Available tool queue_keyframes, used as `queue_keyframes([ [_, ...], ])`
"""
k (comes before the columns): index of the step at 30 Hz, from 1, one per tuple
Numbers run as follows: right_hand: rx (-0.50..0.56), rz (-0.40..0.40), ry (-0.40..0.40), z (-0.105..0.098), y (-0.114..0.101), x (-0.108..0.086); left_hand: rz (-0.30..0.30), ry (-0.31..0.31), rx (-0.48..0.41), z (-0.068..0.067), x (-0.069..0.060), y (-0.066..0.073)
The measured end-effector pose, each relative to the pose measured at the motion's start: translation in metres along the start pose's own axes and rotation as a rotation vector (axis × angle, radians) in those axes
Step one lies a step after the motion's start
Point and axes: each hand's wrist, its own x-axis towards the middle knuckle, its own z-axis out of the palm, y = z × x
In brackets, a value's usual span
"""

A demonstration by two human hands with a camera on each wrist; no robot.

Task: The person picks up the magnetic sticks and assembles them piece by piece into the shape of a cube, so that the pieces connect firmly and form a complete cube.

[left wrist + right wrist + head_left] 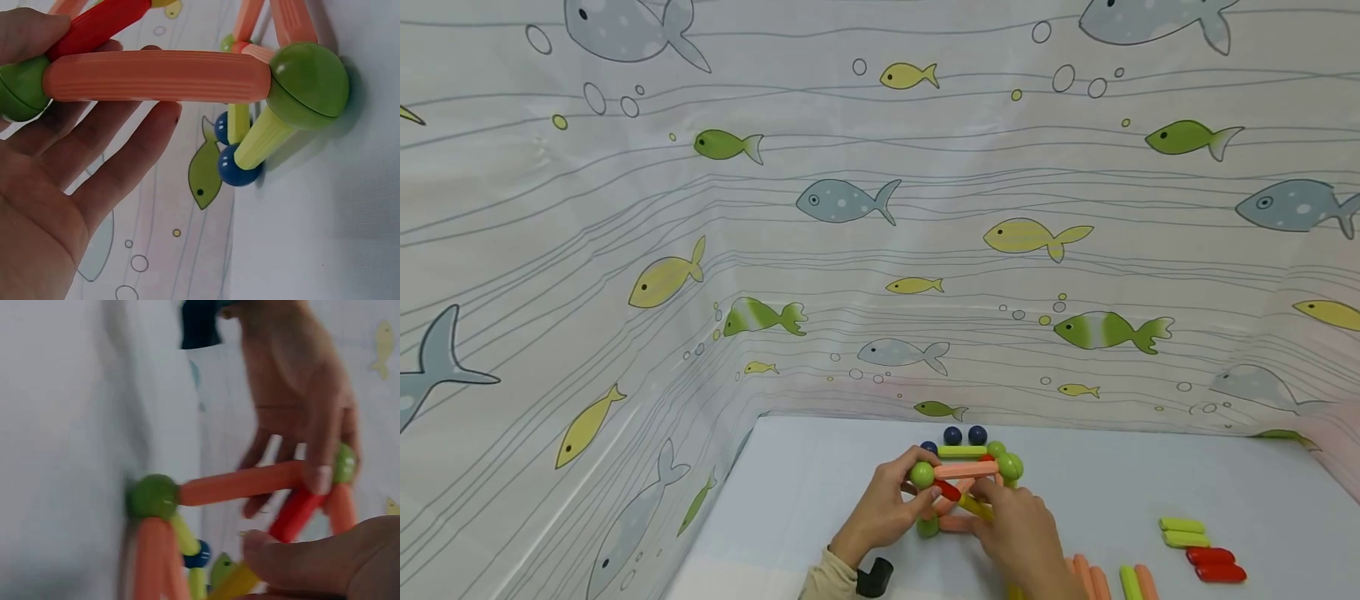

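Fingers (128, 159) at ends of red rod (105, 25)

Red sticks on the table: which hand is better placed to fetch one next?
Probably the right hand, nearer the red sticks, once it releases the yellow stick; the left hand is farther away.

Creased beige sleeve (827, 582) reaching the left wrist, black wrist camera (876, 577) with a stubby, rounded housing beside the cuff, bare left hand (886, 507) with a tiny dark speck near one fingertip (169, 114), bare right hand (1021, 527).
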Motion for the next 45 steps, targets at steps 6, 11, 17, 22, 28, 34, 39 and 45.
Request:
queue_keyframes([
  [6, 0.042, 0.113, -0.152, -0.049, 0.021, 0.005, 0.008, 0.008, 0.030, 0.000, 0.000, 0.001],
  [11, 0.121, 0.110, -0.158, -0.049, 0.058, 0.020, 0.005, 0.021, 0.033, 0.000, 0.000, 0.000],
  [17, 0.324, -0.023, -0.291, -0.016, 0.093, 0.032, 0.008, 0.013, 0.015, 0.002, -0.002, -0.003],
  [22, 0.379, -0.064, -0.400, -0.002, 0.102, 0.034, 0.006, 0.014, 0.015, 0.005, -0.002, -0.002],
  [28, 0.309, -0.043, -0.389, -0.002, 0.099, 0.033, 0.023, 0.009, 0.036, 0.008, 0.000, -0.001],
  [34, 0.241, -0.049, -0.368, -0.005, 0.094, 0.031, 0.054, 0.060, 0.120, 0.009, 0.001, -0.002],
  [39, 0.244, -0.042, -0.370, -0.004, 0.092, 0.030, -0.059, 0.041, 0.214, 0.004, -0.001, -0.007],
  [45, 0.216, -0.024, -0.359, -0.004, 0.091, 0.031, -0.272, -0.119, 0.430, 0.005, -0.005, -0.020],
])
